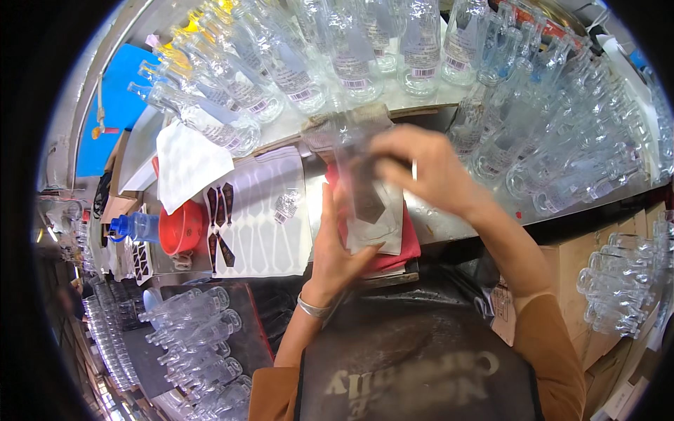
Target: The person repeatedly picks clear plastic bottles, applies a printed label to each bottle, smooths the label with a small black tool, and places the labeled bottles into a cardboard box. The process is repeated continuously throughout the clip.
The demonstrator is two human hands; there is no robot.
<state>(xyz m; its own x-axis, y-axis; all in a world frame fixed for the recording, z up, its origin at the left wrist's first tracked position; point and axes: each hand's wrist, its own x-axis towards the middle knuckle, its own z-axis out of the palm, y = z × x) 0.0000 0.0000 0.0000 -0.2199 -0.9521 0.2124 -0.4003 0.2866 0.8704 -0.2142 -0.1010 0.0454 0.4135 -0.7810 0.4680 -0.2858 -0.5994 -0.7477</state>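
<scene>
A clear glass bottle (344, 144), smeared by motion, lies over a pink cloth (409, 242) at the middle of the bench's front edge. On it is a dark tie-shaped decal (368, 200). My left hand (333, 249) closes around the bottle's lower part, thumb on its right, fingers along its left. From the right, my right hand (425, 165) reaches over the bottle with curled fingers; they are blurred, and whether they hold anything is unclear. Left of my left hand lies a sheet (270, 242) of tie-shaped decals, a few dark ones at its left side.
Rows of clear bottles (351, 56) with printed labels stand along the back, more crowding the right (562, 133). A red bowl (181, 228), a white cloth (189, 165) and a blue-capped bottle (137, 228) are at the left. Glass bottles (203, 337) fill the lower left; cardboard boxes (569, 266) stand lower right.
</scene>
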